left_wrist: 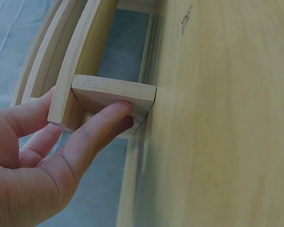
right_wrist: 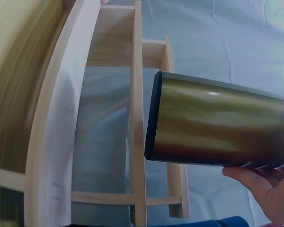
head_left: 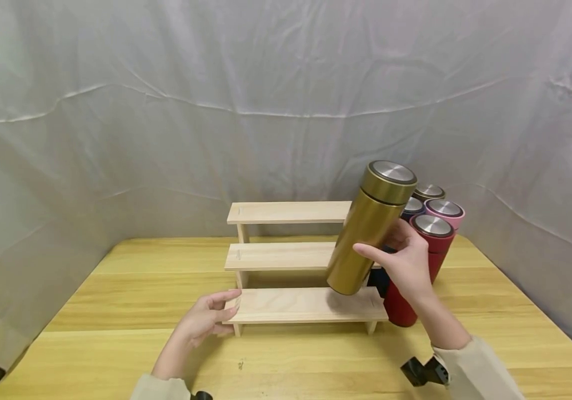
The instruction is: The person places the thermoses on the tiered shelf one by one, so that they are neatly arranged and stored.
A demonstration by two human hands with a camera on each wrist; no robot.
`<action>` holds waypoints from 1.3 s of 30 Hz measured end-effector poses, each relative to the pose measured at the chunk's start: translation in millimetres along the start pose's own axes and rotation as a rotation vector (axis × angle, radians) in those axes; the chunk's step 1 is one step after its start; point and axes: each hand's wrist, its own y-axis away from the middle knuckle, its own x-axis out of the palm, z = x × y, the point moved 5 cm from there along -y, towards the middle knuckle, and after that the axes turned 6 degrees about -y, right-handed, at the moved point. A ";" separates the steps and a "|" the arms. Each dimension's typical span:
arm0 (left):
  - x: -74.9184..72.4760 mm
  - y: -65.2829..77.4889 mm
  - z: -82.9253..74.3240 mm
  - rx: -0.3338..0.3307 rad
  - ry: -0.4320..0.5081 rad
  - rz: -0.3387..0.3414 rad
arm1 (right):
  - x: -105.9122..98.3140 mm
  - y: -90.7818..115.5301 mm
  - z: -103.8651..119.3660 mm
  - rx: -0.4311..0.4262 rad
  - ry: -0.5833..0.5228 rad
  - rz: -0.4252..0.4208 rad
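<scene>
A gold thermos flask (head_left: 368, 233) with a steel-topped lid is held tilted in my right hand (head_left: 406, 261), thumb on the near side. Its base hangs over the lowest step of a three-tier wooden display stand (head_left: 306, 305). Seen from the right wrist, the dark bottom rim of the flask (right_wrist: 222, 123) faces the stand's boards. My left hand (head_left: 208, 316) grips the left end of the lowest step, and in the left wrist view its fingers (left_wrist: 102, 123) lie against the end support below the board.
Right of the stand, close together, are a red flask (head_left: 436, 239), a pink flask (head_left: 446, 210), a dark blue flask (head_left: 412, 206) and a further dark-lidded flask (head_left: 429, 191). The wooden table (head_left: 156, 289) backs onto a grey cloth (head_left: 286, 150).
</scene>
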 end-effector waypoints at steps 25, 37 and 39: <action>0.2 0.6 -0.3 0.000 -0.001 -0.010 | 49.9 -25.5 25.3 0.019 -0.032 -0.020; -1.1 -1.2 1.9 0.018 0.007 0.006 | 69.0 -42.9 32.6 -0.146 -0.123 -0.079; -0.8 -0.4 1.0 0.020 0.004 0.011 | 71.5 -46.0 34.5 -0.172 -0.129 -0.096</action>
